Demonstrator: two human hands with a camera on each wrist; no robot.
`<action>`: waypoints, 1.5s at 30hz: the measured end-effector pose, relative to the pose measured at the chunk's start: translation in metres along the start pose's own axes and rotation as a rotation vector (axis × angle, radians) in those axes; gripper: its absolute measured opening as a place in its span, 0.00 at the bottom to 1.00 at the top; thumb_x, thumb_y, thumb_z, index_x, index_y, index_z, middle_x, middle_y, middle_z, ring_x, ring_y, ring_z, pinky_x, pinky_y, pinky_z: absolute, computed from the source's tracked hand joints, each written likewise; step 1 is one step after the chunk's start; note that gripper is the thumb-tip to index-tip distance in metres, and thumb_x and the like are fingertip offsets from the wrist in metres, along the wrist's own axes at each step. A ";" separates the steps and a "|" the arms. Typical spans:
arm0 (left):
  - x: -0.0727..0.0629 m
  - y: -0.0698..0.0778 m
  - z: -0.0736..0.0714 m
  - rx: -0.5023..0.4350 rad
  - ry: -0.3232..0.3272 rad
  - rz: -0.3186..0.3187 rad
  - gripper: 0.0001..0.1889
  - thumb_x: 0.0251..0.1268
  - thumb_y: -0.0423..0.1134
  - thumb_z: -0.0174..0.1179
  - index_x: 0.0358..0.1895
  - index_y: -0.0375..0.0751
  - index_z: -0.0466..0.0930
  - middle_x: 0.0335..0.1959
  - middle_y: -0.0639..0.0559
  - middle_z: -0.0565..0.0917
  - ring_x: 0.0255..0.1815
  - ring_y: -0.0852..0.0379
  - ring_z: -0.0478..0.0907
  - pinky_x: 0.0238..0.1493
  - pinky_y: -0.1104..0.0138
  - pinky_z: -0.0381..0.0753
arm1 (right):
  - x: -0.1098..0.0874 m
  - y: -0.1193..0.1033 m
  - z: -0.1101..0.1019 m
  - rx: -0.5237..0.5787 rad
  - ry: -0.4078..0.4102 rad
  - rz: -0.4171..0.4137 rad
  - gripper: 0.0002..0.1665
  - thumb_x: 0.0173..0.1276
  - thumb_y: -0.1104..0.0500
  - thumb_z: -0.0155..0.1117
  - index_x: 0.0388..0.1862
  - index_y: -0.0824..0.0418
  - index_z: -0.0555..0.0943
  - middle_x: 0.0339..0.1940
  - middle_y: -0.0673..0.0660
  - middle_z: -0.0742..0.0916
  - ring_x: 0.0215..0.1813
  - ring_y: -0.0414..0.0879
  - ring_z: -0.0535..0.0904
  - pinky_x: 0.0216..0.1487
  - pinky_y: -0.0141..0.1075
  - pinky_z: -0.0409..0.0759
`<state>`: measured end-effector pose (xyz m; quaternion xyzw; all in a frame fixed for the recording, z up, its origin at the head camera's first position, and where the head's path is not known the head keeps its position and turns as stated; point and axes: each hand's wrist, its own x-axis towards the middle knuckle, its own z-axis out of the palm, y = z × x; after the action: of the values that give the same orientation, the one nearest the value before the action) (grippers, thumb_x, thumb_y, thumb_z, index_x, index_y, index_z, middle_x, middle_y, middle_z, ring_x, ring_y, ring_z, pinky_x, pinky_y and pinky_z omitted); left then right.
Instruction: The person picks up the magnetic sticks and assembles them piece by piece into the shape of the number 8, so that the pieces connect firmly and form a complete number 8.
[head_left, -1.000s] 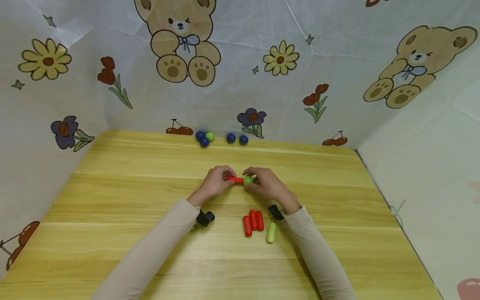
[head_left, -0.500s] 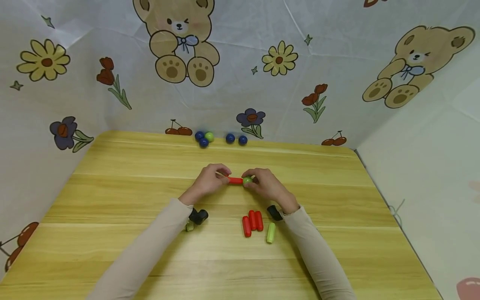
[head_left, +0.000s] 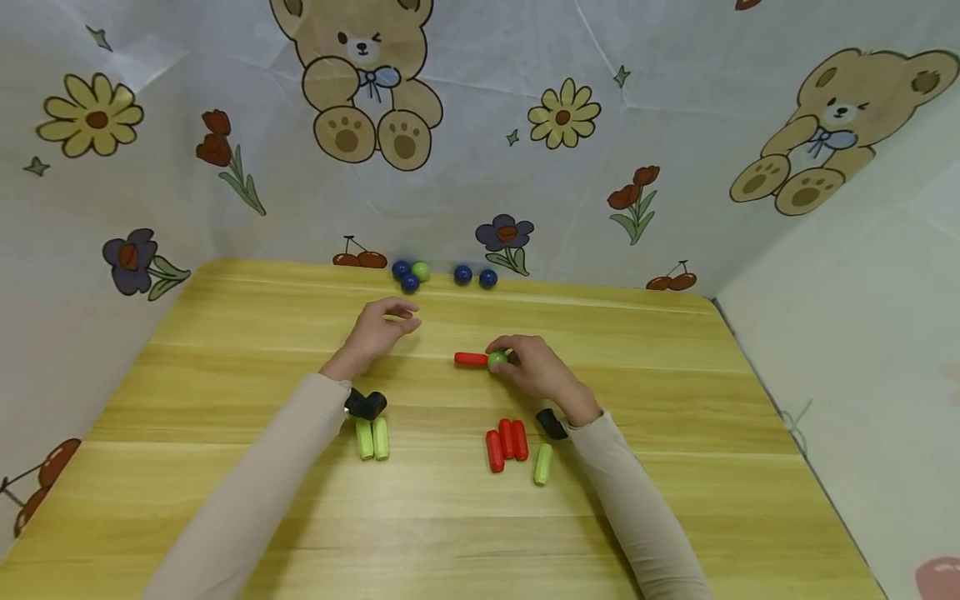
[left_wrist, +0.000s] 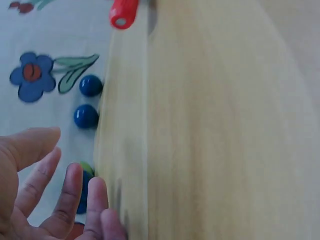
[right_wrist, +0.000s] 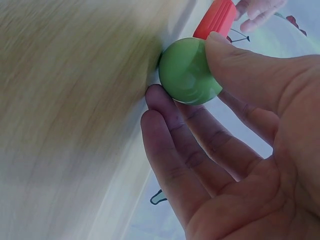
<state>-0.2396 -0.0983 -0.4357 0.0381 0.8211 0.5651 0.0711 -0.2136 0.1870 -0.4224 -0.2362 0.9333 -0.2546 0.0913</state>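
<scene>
My right hand [head_left: 531,365] pinches a green ball [right_wrist: 187,72] between thumb and fingers at the middle of the table. A red ribbed stick [head_left: 471,359] lies against the ball's left side, end on to it. In the left wrist view the free end of that red stick [left_wrist: 123,15] shows a pale round hole. My left hand [head_left: 381,327] is off to the left of the stick, its fingers apart and holding nothing. Beyond it are blue balls [left_wrist: 86,116] at the table's back edge.
Along the back edge sit several blue balls [head_left: 462,274] and another green ball [head_left: 421,271]. Nearer me lie red sticks [head_left: 507,439] beside one light green stick [head_left: 543,464]. Two light green sticks [head_left: 372,439] lie by my left wrist. A patterned cloth [head_left: 465,192] rises behind the table.
My left hand has let go of the red stick and moved left and back, uncovering two light green sticks. The right hand stays at the green ball.
</scene>
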 end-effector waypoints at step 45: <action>0.063 -0.009 0.003 -0.062 0.191 -0.176 0.24 0.74 0.42 0.59 0.71 0.57 0.73 0.73 0.47 0.70 0.78 0.39 0.52 0.72 0.37 0.36 | 0.002 0.002 0.002 0.007 -0.007 0.020 0.14 0.73 0.58 0.65 0.55 0.59 0.83 0.52 0.57 0.88 0.46 0.49 0.84 0.52 0.44 0.82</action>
<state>-0.3012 -0.0902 -0.4494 -0.0904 0.8063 0.5830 0.0432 -0.2152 0.1869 -0.4258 -0.2273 0.9344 -0.2562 0.0978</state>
